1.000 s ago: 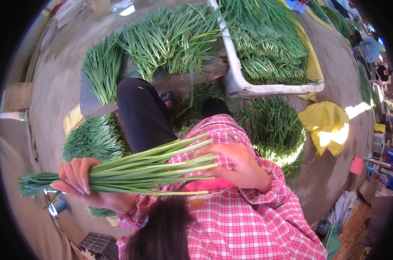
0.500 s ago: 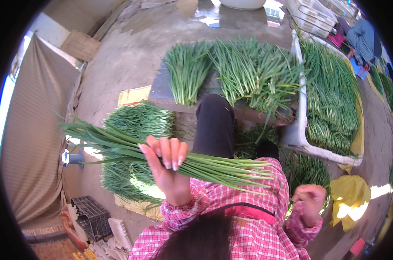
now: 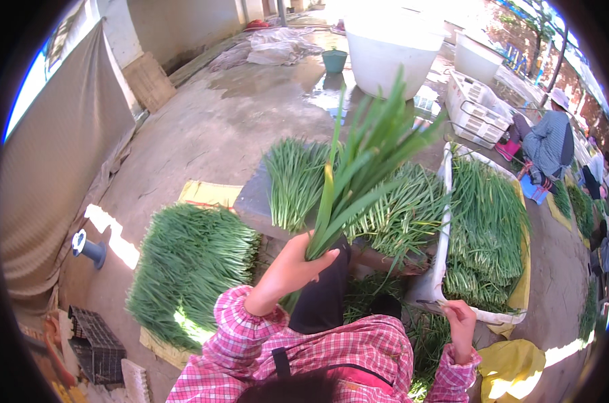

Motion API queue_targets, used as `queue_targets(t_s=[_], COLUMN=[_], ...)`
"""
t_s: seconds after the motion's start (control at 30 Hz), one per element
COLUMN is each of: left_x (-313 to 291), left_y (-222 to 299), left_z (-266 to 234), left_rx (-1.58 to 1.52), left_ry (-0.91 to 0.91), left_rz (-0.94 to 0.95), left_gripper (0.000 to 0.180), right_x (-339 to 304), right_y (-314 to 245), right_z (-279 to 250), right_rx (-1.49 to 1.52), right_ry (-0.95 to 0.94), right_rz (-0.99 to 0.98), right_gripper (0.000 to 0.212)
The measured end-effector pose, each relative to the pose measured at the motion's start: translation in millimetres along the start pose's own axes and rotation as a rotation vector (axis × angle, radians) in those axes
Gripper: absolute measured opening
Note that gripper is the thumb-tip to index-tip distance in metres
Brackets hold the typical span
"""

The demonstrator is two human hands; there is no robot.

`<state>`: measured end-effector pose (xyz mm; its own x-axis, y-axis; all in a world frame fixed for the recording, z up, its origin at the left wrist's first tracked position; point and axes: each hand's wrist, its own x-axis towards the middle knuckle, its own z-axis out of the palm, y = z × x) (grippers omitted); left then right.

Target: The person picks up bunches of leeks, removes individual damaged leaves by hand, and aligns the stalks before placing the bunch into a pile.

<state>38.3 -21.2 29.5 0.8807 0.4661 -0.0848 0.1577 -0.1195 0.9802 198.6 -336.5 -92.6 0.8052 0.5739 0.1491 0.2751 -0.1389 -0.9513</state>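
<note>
My left hand (image 3: 290, 270) is closed round a bunch of garlic chives (image 3: 372, 161), long flat green leaves pointing up and away, one yellowed leaf along its left side. The stem ends hang below the hand, mostly hidden behind the wrist and sleeve. At the lower right my right hand (image 3: 459, 324) is pinched, near the front corner of a white crate (image 3: 441, 252). A thin dark strip shows at its fingertips, too small to name. Ahead of my knee, loose chives (image 3: 402, 208) and a smaller pile (image 3: 294, 181) lie on a low dark board (image 3: 254, 195).
Stacked chives (image 3: 193, 262) lie on yellow sacking to the left; more chives fill the white crate. A yellow cloth (image 3: 513, 366) lies lower right. Black crate (image 3: 97, 342), blue spool (image 3: 93, 252), large white tub (image 3: 392, 50) and white baskets (image 3: 476, 111) stand around. A person (image 3: 550, 141) sits far right.
My left hand has swung the bunch from lying crosswise to leaf tips up and away. My right hand, loosely curled before, now pinches beside the crate corner. The view has tilted up.
</note>
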Motion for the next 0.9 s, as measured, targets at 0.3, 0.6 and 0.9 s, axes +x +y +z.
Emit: queue_targets(t_s=[0.3,0.6,0.9], left_x=[-28,-51,-62], left_y=[-39,-65,-68], left_z=[11,47,52], left_rx=[0.455,0.739,0.570], left_ry=[0.132,0.142,0.096], left_rz=[0.101,0.050,0.056], left_gripper=[0.021,0.022,0.021], right_x=[19,28,8], right_y=[-135,-142,-128], right_z=[94,128,121], right_rx=[-0.164,-0.247,0.131], right_ry=[0.066,0.096,0.229], right_rz=[-0.589,-0.418,-0.350], right_gripper=[0.035,0.032,0.021])
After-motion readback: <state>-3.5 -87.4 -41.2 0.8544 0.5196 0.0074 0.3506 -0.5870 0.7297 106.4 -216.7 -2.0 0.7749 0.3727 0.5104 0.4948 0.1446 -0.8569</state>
